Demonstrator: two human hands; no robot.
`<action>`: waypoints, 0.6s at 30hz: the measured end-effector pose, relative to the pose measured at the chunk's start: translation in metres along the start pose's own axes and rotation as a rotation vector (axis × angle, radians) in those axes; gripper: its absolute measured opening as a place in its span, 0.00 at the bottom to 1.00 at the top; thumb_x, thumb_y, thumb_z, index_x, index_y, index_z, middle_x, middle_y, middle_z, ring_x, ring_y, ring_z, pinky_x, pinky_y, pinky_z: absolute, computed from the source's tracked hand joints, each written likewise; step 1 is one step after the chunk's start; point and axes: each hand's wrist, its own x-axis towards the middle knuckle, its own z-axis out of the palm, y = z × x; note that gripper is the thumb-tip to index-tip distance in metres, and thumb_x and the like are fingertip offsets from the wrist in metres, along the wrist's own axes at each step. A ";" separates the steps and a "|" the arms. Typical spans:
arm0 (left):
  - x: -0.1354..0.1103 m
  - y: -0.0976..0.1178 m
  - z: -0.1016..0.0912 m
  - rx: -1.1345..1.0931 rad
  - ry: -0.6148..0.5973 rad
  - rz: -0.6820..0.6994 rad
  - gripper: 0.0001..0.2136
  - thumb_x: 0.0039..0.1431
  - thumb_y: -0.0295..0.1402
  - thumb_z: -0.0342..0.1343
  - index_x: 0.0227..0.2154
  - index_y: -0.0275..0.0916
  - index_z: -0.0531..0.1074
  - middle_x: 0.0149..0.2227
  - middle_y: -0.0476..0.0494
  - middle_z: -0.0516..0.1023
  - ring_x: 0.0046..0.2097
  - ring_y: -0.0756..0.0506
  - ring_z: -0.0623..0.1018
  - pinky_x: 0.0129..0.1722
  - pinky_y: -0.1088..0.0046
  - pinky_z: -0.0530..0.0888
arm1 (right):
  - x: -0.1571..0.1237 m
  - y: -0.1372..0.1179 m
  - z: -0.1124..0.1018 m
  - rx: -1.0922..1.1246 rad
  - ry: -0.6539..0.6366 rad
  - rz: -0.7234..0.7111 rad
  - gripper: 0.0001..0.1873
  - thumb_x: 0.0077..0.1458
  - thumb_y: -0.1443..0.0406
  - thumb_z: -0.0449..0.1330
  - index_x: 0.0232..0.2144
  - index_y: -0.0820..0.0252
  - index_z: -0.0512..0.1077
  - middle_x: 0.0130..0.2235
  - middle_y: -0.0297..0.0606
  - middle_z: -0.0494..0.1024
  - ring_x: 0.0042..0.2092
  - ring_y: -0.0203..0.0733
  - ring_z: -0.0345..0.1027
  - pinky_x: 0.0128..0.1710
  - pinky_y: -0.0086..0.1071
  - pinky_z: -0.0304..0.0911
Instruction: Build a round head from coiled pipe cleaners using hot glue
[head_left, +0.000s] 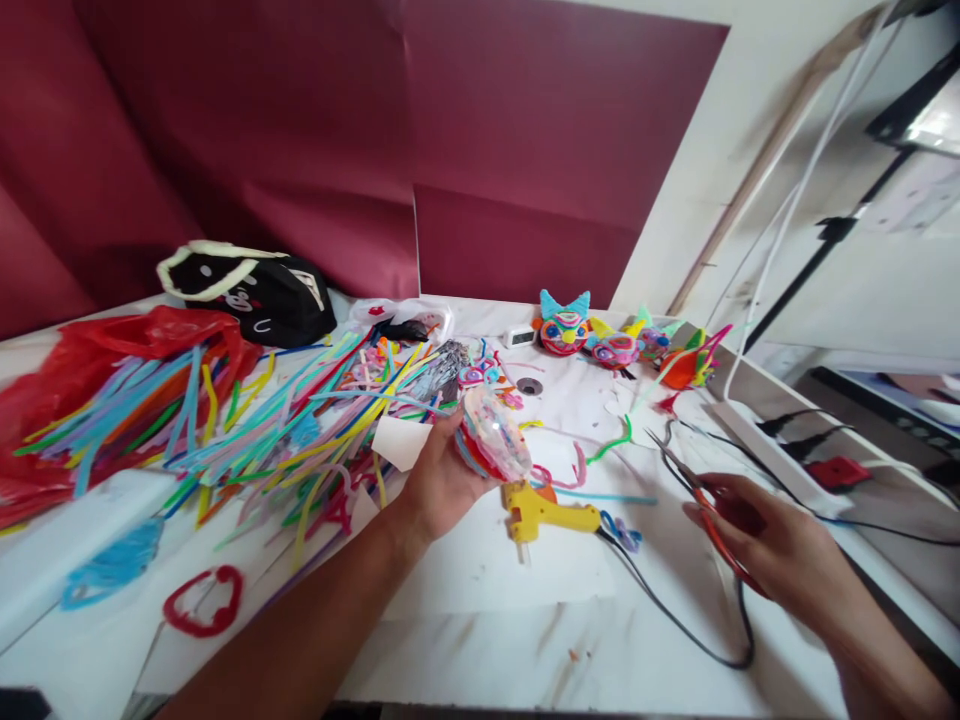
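Where the white table (420,665) ends, past the yellow glue gun (559,514), a maroon backdrop sheet (525,120) covers the wall. Pipe-cleaner heap (300,430), mixed colours, spreads left of the gun. Red plastic bag (154,325) is farther left of the gun, with more pipe cleaners in its mouth. Black bag with pale handles (289,300) sits behind and left of the gun. White power strip (780,460), plugs in, is right of the gun.

Right hand (780,540), right of the gun: fingers curled round the handles of orange-handled scissors (686,475), blade tips slightly apart. Left hand (442,485), just left of the gun: thumb and fingers hold a round craft piece (496,432), pale glossy side showing, red along its lower edge. Piece is just above the gun's head; can't tell if they touch.

Pipe-cleaner animal heads (564,335) stand in a row behind the gun. Red pipe-cleaner loop (180,618) lies well left of it. Green pipe-cleaner offcut (619,443) lies behind-right of it.
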 end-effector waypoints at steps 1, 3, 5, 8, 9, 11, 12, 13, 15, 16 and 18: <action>0.000 0.000 0.000 0.006 0.005 0.004 0.20 0.60 0.42 0.52 0.52 0.39 0.70 0.47 0.39 0.80 0.51 0.36 0.76 0.54 0.48 0.68 | 0.001 -0.004 -0.001 0.029 -0.027 0.005 0.27 0.50 0.43 0.57 0.40 0.56 0.73 0.23 0.34 0.73 0.23 0.40 0.66 0.23 0.31 0.59; 0.001 -0.001 0.000 0.016 0.025 0.007 0.20 0.60 0.42 0.52 0.52 0.40 0.70 0.47 0.39 0.79 0.51 0.36 0.76 0.53 0.47 0.69 | 0.005 -0.012 -0.001 0.023 -0.033 -0.011 0.26 0.50 0.45 0.58 0.41 0.58 0.73 0.26 0.36 0.74 0.24 0.40 0.66 0.24 0.32 0.59; 0.002 -0.002 0.000 0.021 0.052 0.010 0.20 0.60 0.42 0.52 0.53 0.40 0.69 0.47 0.40 0.79 0.51 0.36 0.76 0.53 0.48 0.69 | 0.013 -0.021 0.002 -0.030 -0.051 -0.073 0.23 0.52 0.49 0.57 0.41 0.59 0.73 0.28 0.38 0.75 0.25 0.40 0.67 0.26 0.32 0.59; 0.002 -0.002 0.001 0.020 0.073 0.018 0.20 0.59 0.42 0.53 0.53 0.41 0.69 0.47 0.40 0.79 0.51 0.36 0.76 0.52 0.47 0.69 | 0.028 -0.031 0.012 -0.114 -0.092 -0.134 0.19 0.53 0.55 0.54 0.42 0.60 0.73 0.31 0.40 0.76 0.28 0.41 0.69 0.29 0.33 0.60; 0.002 -0.002 0.001 0.018 0.076 0.020 0.20 0.59 0.41 0.53 0.52 0.41 0.69 0.47 0.40 0.79 0.52 0.35 0.76 0.53 0.47 0.69 | 0.034 -0.033 0.016 -0.135 -0.114 -0.152 0.18 0.54 0.56 0.54 0.42 0.59 0.73 0.33 0.40 0.77 0.29 0.42 0.70 0.30 0.33 0.60; 0.002 -0.001 0.002 0.017 0.082 0.023 0.20 0.59 0.41 0.53 0.52 0.41 0.70 0.47 0.41 0.80 0.52 0.35 0.75 0.53 0.47 0.69 | 0.047 -0.037 0.024 -0.173 -0.183 -0.174 0.16 0.54 0.59 0.55 0.43 0.58 0.73 0.34 0.40 0.78 0.32 0.42 0.71 0.32 0.32 0.60; 0.001 -0.001 0.002 0.015 0.086 0.025 0.20 0.59 0.41 0.53 0.52 0.41 0.70 0.47 0.41 0.80 0.52 0.36 0.75 0.53 0.47 0.69 | 0.053 -0.039 0.028 -0.202 -0.213 -0.173 0.15 0.54 0.61 0.55 0.43 0.58 0.73 0.35 0.40 0.78 0.32 0.42 0.71 0.32 0.32 0.59; 0.001 -0.001 0.003 0.014 0.089 0.026 0.19 0.59 0.41 0.53 0.52 0.41 0.70 0.46 0.41 0.80 0.52 0.36 0.76 0.53 0.47 0.69 | 0.059 -0.040 0.032 -0.229 -0.232 -0.166 0.15 0.54 0.62 0.55 0.43 0.59 0.73 0.36 0.40 0.78 0.33 0.42 0.71 0.32 0.31 0.59; 0.001 -0.001 0.003 0.012 0.089 0.025 0.19 0.59 0.41 0.53 0.52 0.41 0.70 0.45 0.41 0.80 0.52 0.36 0.76 0.53 0.48 0.70 | 0.070 -0.043 0.040 -0.277 -0.257 -0.153 0.14 0.54 0.64 0.55 0.43 0.59 0.72 0.37 0.41 0.78 0.34 0.42 0.72 0.32 0.31 0.58; 0.000 -0.001 0.003 0.012 0.085 0.025 0.19 0.59 0.41 0.53 0.52 0.41 0.70 0.45 0.41 0.80 0.51 0.36 0.76 0.53 0.48 0.70 | 0.074 -0.045 0.044 -0.295 -0.265 -0.151 0.15 0.55 0.64 0.55 0.44 0.59 0.72 0.38 0.42 0.78 0.35 0.43 0.72 0.32 0.31 0.58; 0.000 -0.002 0.003 0.012 0.078 0.025 0.19 0.59 0.41 0.54 0.52 0.41 0.70 0.46 0.41 0.80 0.51 0.37 0.76 0.53 0.50 0.70 | 0.082 -0.047 0.051 -0.322 -0.281 -0.152 0.15 0.55 0.65 0.54 0.45 0.60 0.72 0.40 0.44 0.78 0.37 0.44 0.72 0.33 0.31 0.58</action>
